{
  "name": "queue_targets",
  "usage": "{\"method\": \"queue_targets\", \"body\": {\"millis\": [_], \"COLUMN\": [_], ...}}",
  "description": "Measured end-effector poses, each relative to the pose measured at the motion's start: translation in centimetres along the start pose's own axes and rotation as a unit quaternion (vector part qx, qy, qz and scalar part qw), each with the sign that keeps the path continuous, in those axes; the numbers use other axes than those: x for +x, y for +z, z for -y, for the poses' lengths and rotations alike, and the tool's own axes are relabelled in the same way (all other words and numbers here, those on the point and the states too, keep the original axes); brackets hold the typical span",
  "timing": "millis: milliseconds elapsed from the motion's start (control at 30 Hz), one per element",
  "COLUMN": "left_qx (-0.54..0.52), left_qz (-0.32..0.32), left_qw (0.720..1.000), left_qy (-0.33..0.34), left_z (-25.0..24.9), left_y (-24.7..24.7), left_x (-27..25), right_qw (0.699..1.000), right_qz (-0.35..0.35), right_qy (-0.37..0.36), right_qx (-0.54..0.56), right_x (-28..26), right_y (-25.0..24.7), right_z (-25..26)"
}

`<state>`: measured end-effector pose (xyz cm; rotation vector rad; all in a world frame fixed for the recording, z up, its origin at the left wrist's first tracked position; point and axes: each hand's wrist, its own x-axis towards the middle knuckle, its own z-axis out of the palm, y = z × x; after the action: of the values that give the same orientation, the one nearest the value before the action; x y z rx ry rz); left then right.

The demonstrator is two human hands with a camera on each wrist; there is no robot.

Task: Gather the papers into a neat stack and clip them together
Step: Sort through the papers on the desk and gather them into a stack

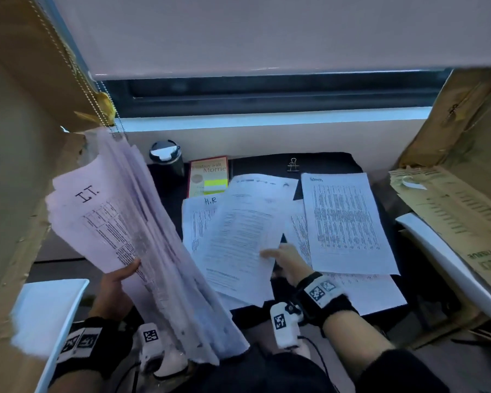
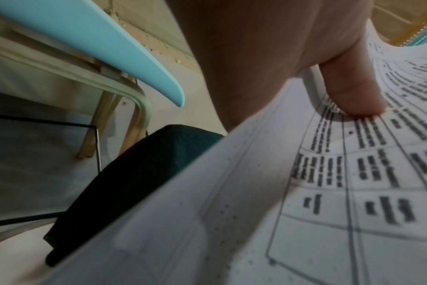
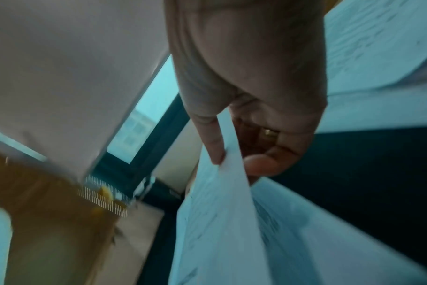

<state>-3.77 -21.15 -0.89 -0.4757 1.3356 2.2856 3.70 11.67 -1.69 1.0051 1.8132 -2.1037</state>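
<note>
The left hand [image 1: 116,282] grips a thick sheaf of papers [image 1: 131,239] at its near-left edge, thumb [image 2: 351,92] pressed flat on the printed table of the top sheet, which is lettered "I.T."; the sheaf stands tilted on its long edge on the near-left side, its pages fanned and uneven. The right hand [image 1: 288,260] pinches the near corner of a loose printed sheet [image 1: 238,239] between thumb and forefinger [image 3: 216,146], the paper already curling up from the pile.

Judging by this, the gathering step is under way and far from done: more loose papers lie spread on the dark mat [image 1: 323,163], among them a sheet headed "H.R." [image 1: 201,219] to the left of the pinched one, and a dense page of text [image 1: 346,222] on the right, overlapping others beneath. The next move likely calls for lifting the pinched sheet clear without dragging its neighbours, laying it against the held sheaf, then squaring the edges.

The binder clip [image 1: 293,165] stands at the far edge of the mat, well apart from both hands, not yet used.

A lidded travel cup [image 1: 166,158] and a paperback, "Tuesdays with Morrie" [image 1: 209,175], sit at the far left; the cup's contents cannot be seen. Flattened cardboard [image 1: 459,194] leans on the right, holding nothing visible.
</note>
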Motion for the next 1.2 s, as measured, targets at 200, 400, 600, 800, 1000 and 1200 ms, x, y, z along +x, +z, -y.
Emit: {"method": "queue_targets", "body": {"millis": [200, 400, 600, 800, 1000, 1200], "left_qx": [0.048, 0.034, 0.084, 0.092, 0.109, 0.142], "left_qz": [-0.022, -0.025, -0.046, -0.008, 0.016, 0.037], "left_qw": [0.999, 0.999, 0.995, 0.996, 0.993, 0.988], "left_qy": [-0.003, -0.014, -0.014, -0.014, -0.041, -0.037], "left_z": [-0.2, 0.2, 0.8, 1.5, 3.0, 4.0], "left_y": [-1.4, -2.4, -0.6, 1.8, 3.6, 6.5], "left_x": [-0.7, -0.9, -0.5, 0.8, 2.3, 1.9], "right_qw": [0.943, 0.884, 0.976, 0.967, 0.937, 0.903], "right_qz": [-0.111, -0.138, -0.087, -0.192, -0.317, -0.317], "right_qy": [-0.038, -0.041, -0.031, -0.076, -0.012, 0.099], "right_qx": [-0.312, -0.445, -0.198, -0.146, -0.145, -0.274], "right_x": [1.6, 2.4, 3.0, 2.3, 2.4, 4.0], "right_y": [2.3, 4.1, 2.3, -8.1, -21.1, -25.2], "right_z": [-3.9, -3.9, -2.7, 1.8, 3.4, 1.2]}}
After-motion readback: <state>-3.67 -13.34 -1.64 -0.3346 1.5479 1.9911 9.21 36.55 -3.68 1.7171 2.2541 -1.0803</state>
